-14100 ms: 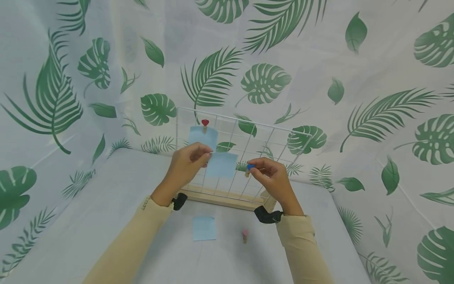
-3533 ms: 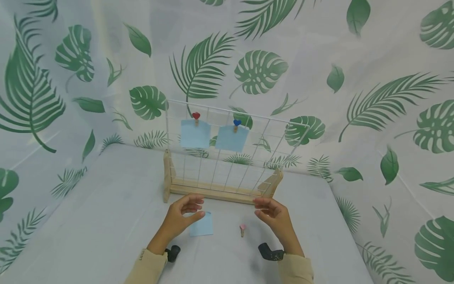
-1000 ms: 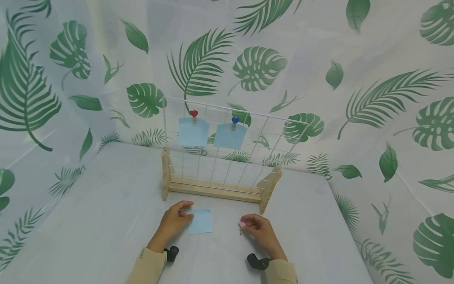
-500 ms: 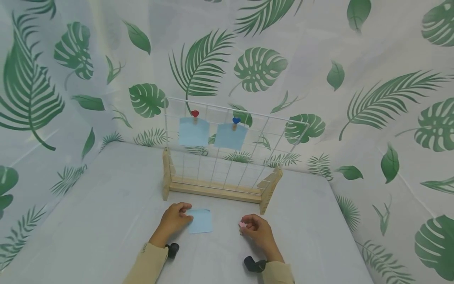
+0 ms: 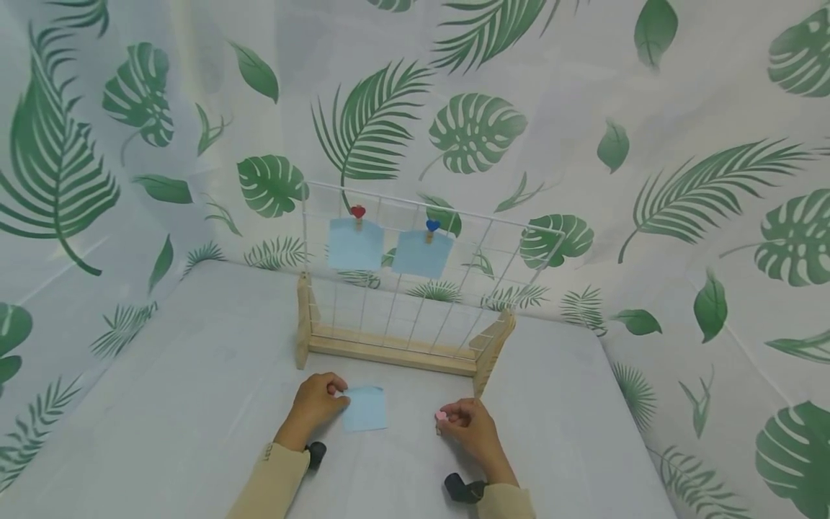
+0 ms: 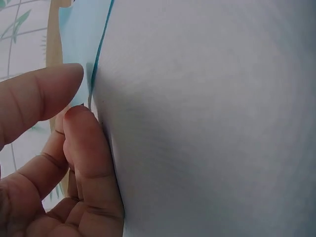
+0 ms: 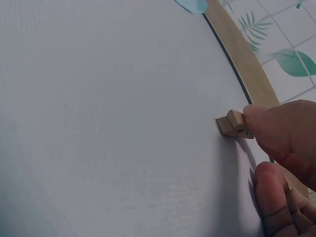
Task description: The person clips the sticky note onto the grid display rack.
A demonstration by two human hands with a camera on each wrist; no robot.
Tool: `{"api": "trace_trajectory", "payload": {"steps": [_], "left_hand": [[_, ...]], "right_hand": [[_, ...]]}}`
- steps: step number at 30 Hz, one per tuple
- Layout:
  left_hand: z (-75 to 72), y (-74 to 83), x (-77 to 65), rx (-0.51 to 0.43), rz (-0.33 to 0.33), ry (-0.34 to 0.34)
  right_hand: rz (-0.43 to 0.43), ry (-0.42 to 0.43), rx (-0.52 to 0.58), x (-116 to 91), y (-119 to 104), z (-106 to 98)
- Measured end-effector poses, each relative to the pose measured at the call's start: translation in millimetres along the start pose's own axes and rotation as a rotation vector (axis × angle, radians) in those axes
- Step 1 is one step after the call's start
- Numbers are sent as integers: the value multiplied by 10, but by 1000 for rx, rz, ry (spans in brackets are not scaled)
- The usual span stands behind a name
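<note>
A light-blue sticky note (image 5: pixel 365 409) lies on the white table in front of the rack. My left hand (image 5: pixel 314 407) is at its left edge, fingers curled and thumb against the paper; in the left wrist view the note's edge (image 6: pixel 94 74) sits at the thumb and fingertip. My right hand (image 5: pixel 475 430) pinches a small wooden clothespin with a pink heart (image 5: pixel 442 416). From the right wrist, the pin's wooden end (image 7: pixel 232 124) pokes out beyond the thumb, just above the table; the heart is hidden there.
A white wire grid (image 5: pixel 463 277) stands in a wooden base (image 5: pixel 392 357) behind my hands. Two blue notes hang on it, one under a red-heart clothespin (image 5: pixel 358 213), the other under a blue-heart clothespin (image 5: pixel 432 228). Leaf-patterned cloth walls surround the table (image 5: pixel 194 404).
Since the older frames, the second note hangs under the blue-heart pin, and both hands have come down to the table. Lately my left fingers have closed in at the note's edge.
</note>
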State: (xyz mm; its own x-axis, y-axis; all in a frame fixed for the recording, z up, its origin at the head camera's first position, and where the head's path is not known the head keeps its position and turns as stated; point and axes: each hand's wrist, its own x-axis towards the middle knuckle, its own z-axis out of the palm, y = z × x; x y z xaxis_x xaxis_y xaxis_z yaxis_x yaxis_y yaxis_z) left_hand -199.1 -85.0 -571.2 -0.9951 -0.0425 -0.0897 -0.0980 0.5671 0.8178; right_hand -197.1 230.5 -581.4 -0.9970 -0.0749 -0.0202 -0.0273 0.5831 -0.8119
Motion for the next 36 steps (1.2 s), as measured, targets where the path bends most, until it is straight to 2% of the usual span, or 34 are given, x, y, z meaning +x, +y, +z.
{"api": "trace_trajectory", "payload": {"steps": [5, 13, 17, 23, 30, 36], "left_hand": [[11, -28, -9, 1, 13, 11], [4, -30, -33, -13, 12, 15], [5, -46, -36, -37, -8, 4], [9, -53, -38, -42, 19, -9], [4, 2, -47, -18, 70, 31], [11, 63, -60, -34, 89, 50]], "right_hand": [[8, -9, 54, -25, 9, 24], [-45, -74, 188, -44, 31, 9], [-66, -90, 156, -18, 62, -20], [-61, -118, 149, 12, 49, -95], [-55, -123, 194, 3, -47, -194], [-52, -111, 195, -7, -136, -268]]}}
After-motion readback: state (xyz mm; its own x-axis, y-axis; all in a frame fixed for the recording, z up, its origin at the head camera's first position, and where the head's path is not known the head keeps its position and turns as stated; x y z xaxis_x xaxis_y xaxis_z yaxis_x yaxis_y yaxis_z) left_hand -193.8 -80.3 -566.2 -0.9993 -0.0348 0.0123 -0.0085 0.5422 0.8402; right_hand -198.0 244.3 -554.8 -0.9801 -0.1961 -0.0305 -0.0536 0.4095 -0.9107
